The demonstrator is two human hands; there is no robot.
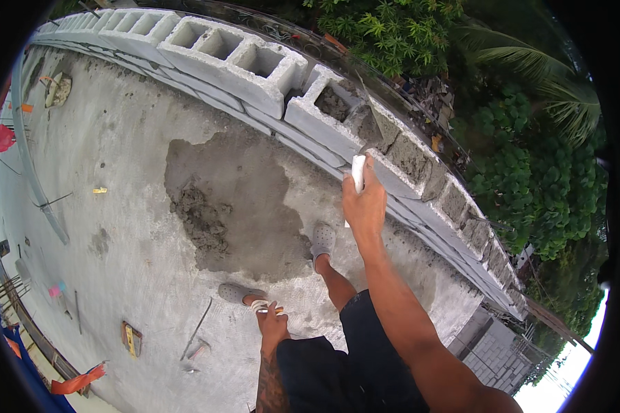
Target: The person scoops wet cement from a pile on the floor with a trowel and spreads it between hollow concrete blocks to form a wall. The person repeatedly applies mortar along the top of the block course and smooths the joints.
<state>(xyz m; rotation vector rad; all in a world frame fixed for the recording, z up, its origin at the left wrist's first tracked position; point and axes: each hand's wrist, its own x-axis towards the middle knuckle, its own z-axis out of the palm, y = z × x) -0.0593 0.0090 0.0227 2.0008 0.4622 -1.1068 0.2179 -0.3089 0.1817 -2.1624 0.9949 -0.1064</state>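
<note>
My right hand (366,206) is closed round the white handle of a trowel (376,117). Its thin blade reaches over the top of the concrete block wall (324,138), beside a block cavity filled with mortar (333,102). Lower down, my left hand (273,325) is closed on a small whitish thing (260,305) whose kind I cannot make out. On the floor left of the wall lies a heap of wet mortar (203,213) within a wide dark damp patch. To the right of the trowel, several block cavities (413,157) hold mortar; those farther left (217,43) are hollow.
My feet in grey clogs (322,239) stand at the damp patch's edge. A thin rod (197,329), a wooden float with a yellow part (131,339) and an orange cloth (80,380) lie on the concrete floor (134,261). Beyond the wall grow trees (530,172).
</note>
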